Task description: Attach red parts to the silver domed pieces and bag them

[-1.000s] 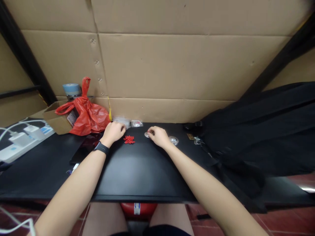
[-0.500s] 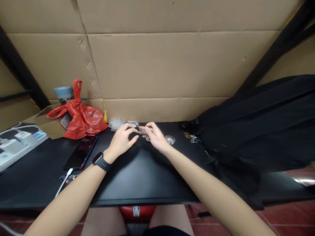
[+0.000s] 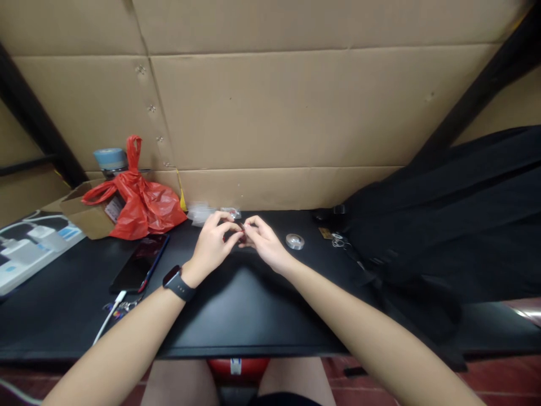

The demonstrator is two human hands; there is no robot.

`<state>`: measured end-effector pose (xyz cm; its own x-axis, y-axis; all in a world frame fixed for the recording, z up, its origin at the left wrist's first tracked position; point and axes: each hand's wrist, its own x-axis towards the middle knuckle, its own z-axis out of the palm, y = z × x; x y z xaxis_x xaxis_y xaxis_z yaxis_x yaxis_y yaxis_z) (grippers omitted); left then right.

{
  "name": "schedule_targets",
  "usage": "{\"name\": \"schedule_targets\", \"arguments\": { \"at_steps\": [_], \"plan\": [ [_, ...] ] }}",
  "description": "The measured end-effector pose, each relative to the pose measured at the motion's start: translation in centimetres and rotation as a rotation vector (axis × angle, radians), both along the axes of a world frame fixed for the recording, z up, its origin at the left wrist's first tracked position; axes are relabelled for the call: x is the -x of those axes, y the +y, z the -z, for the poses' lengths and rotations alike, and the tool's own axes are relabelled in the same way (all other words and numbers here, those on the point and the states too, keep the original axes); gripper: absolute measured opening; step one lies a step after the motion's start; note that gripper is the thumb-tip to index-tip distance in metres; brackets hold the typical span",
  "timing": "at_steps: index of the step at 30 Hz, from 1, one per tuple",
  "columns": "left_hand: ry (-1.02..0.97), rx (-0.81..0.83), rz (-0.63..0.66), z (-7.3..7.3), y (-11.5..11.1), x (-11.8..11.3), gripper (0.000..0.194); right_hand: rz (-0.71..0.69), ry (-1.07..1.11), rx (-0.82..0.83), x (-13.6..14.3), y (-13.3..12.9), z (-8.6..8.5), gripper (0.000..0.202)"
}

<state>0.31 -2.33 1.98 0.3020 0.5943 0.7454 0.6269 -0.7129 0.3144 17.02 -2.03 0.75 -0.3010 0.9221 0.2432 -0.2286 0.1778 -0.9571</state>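
The left hand (image 3: 214, 242) and right hand (image 3: 269, 246) were closed at the fingertips on a small item (image 3: 242, 226), mostly hidden, near the desk's (image 3: 245, 316) far edge; both were thus engaged. A clear roll (image 3: 295, 242) lay unheld beyond the right hand's outer side.

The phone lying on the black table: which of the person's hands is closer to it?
The left hand. It is just right of the phone in the view, while the right hand is farther right, beyond the left.
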Motion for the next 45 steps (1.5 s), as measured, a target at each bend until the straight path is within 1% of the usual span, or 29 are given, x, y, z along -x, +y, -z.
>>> {"name": "schedule_targets", "arguments": {
  "at_steps": [5, 7, 8, 9, 11, 13, 14, 16, 18, 19, 22, 25, 29, 34, 37, 39, 41, 43, 45],
  "plan": [
    [0.068, 0.013, 0.064, -0.3, 0.3, 0.4, 0.006, -0.06, -0.029, -0.054, -0.3, 0.0, -0.4, 0.04],
    [0.112, 0.023, 0.074, -0.6, 0.7, 1.0, 0.007, -0.057, -0.078, -0.089, -0.7, 0.2, -0.6, 0.038],
    [0.134, 0.03, 0.072, -0.7, 1.0, 1.5, 0.008, -0.031, -0.119, -0.129, -1.0, 0.4, -0.7, 0.036],
    [0.156, 0.041, 0.062, -0.9, 1.3, 2.0, 0.009, 0.012, -0.187, -0.19, -1.6, 0.6, -0.9, 0.033],
    [0.203, 0.075, 0.024, -1.0, 2.2, 3.4, 0.01, 0.132, -0.406, -0.362, -3.1, 1.2, -1.5, 0.026],
    [0.254, 0.117, -0.024, -0.8, 3.2, 4.8, 0.011, 0.245, -0.721, -0.534, -5.2, 2.1, -2.1, 0.02],
    [0.285, 0.144, -0.035, -0.6, 3.6, 5.5, 0.012, 0.292, -0.869, -0.574, -6.3, 2.6, -2.4, 0.018],
    [0.332, 0.197, -0.041, -0.1, 4.4, 6.6, 0.013, 0.387, -1.08, -0.551, -8.6, 3.5, -2.8, 0.02],
    [0.347, 0.232, -0.018, 0.4, 4.9, 7.3, 0.014, 0.404, -1.2, -0.454, -10.6, 4.2, -3.0, 0.019],
    [0.346, 0.242, 0.002, 0.6, 5.1, 7.5, 0.014, 0.395, -1.228, -0.39, -11.5, 4.5, -2.9, 0.019],
    [0.345, 0.257, 0.053, 1.0, 5.3, 7.8, 0.015, 0.283, -1.225, -0.23, -13.4, 5.0, -2.7, 0.026],
    [0.368, 0.267, 0.051, 1.2, 5.3, 8.0, 0.016, 0.174, -1.201, -0.148, -14.3, 5.2, -2.5, 0.031],
    [0.401, 0.269, 0.038, 1.2, 5.3, 8.1, 0.018, 0.168, -1.221, -0.113, -14.7, 5.4, -2.2, 0.035],
    [0.404, 0.28, 0.014, 1.0, 5.0, 7.8, 0.026, 0.14, -1.22, -0.1, -14.7, 5.6, -1.9, 0.038],
    [0.388, 0.271, -0.006, 1.0, 4.8, 7.5, 0.027, 0.119, -1.21, -0.096, -14.3, 5.3, -1.9, 0.038],
    [0.382, 0.26, -0.008, 0.9, 4.7, 7.2, 0.026, 0.146, -1.241, -0.111, -13.7, 5.1, -1.9, 0.037],
    [0.375, 0.252, -0.005, 0.9, 4.5, 7.0, 0.025, 0.221, -1.306, -0.178, -12.7, 4.8, -1.9, 0.039],
    [0.37, 0.244, 0.002, 0.7, 4.3, 6.6, 0.022, 0.259, -1.339, -0.324, -11.4, 4.5, -1.8, 0.045],
    [0.363, 0.236, 0.015, 0.5, 4.0, 6.1, 0.021, 0.197, -1.318, -0.497, -10.0, 4.3, -1.6, 0.045]
  ]
}}
